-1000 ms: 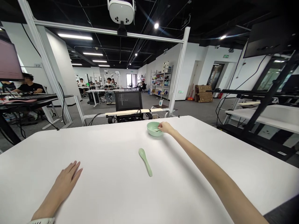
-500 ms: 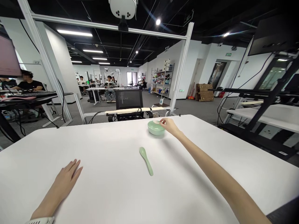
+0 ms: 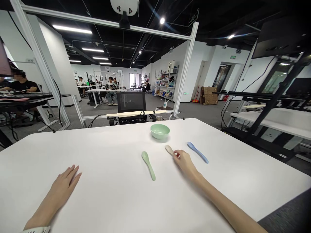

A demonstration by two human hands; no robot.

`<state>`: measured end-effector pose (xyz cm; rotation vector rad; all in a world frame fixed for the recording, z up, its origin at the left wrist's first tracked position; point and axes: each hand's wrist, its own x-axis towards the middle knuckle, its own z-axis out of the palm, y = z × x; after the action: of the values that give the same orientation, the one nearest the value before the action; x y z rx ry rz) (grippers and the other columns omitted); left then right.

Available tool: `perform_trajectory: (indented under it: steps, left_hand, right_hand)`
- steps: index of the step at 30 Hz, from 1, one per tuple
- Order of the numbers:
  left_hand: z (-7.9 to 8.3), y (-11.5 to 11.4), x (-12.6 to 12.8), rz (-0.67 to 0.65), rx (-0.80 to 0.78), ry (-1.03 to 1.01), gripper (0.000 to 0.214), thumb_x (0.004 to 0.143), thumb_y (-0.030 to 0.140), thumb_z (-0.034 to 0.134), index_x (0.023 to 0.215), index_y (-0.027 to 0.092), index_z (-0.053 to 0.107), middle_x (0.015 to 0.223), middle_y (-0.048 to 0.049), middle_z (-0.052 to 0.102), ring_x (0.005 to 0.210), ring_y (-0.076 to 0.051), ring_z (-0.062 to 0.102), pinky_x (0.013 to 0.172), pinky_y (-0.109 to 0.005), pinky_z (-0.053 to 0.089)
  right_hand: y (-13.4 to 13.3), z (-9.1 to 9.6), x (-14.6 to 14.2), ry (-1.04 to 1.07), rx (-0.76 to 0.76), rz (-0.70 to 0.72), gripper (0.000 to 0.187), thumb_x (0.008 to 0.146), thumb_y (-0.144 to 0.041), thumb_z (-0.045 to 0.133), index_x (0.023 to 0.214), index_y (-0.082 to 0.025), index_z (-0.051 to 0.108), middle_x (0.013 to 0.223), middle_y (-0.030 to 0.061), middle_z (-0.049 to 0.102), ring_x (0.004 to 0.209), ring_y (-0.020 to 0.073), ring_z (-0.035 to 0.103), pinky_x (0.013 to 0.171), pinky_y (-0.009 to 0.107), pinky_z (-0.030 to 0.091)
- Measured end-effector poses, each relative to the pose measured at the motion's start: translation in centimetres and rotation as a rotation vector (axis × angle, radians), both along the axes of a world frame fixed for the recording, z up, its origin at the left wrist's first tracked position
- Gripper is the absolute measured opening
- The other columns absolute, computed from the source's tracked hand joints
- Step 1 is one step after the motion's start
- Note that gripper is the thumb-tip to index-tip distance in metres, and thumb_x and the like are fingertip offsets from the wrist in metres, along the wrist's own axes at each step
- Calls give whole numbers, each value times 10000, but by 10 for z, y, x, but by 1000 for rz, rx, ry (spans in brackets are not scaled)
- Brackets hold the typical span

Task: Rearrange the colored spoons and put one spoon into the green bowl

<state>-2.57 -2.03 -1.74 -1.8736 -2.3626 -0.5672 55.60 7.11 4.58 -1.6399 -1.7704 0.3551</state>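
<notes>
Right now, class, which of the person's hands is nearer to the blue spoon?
Right. The right hand is just left of the blue spoon, holding the beige spoon; the left hand lies much farther left, beyond the green spoon.

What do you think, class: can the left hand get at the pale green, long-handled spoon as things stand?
Probably yes: the left hand lies on the white tabletop with nothing standing between it and the green spoon.

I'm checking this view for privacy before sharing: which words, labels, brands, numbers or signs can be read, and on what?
None can be read.
Green bowl, green spoon, beige spoon, blue spoon: no lettering visible.
Green sign, upper right: too small.
Distant green sign: too small.
Hanging ceiling sign: too blurred.
White label, far right: too small.
</notes>
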Motion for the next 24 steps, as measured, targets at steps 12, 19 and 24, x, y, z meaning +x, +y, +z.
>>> perform_trajectory:
  steps: [12, 19, 24]
  left_hand:
    - [-4, 1, -5, -3, -12, -15, 788, 918, 575, 282, 1471, 110, 598, 1592, -180, 565, 1530, -355, 460, 1249, -562, 391]
    - [1, 0, -1, 4, 6, -7, 761, 920, 562, 289, 1445, 126, 625, 1565, -184, 594, 1508, -358, 492, 1226, -566, 416]
    - [-1, 0, -3, 5, -17, -9, 802, 916, 590, 271, 1471, 112, 600, 1588, -173, 571, 1523, -355, 472, 1239, -559, 400]
  right_hand:
    - [-9, -2, -6, -7, 19, 65, 567, 981, -630, 444, 637, -210, 604, 780, 77, 644, 638, 178, 528, 612, 306, 427]
    - [-11, 3, -7, 17, 38, 67, 580, 957, -687, 478, 642, -216, 604, 703, 58, 605, 634, 184, 505, 601, 304, 427]
    - [-13, 6, -7, 24, 30, 66, 616, 971, -721, 434, 734, -208, 680, 740, 66, 638, 637, 188, 529, 615, 304, 442]
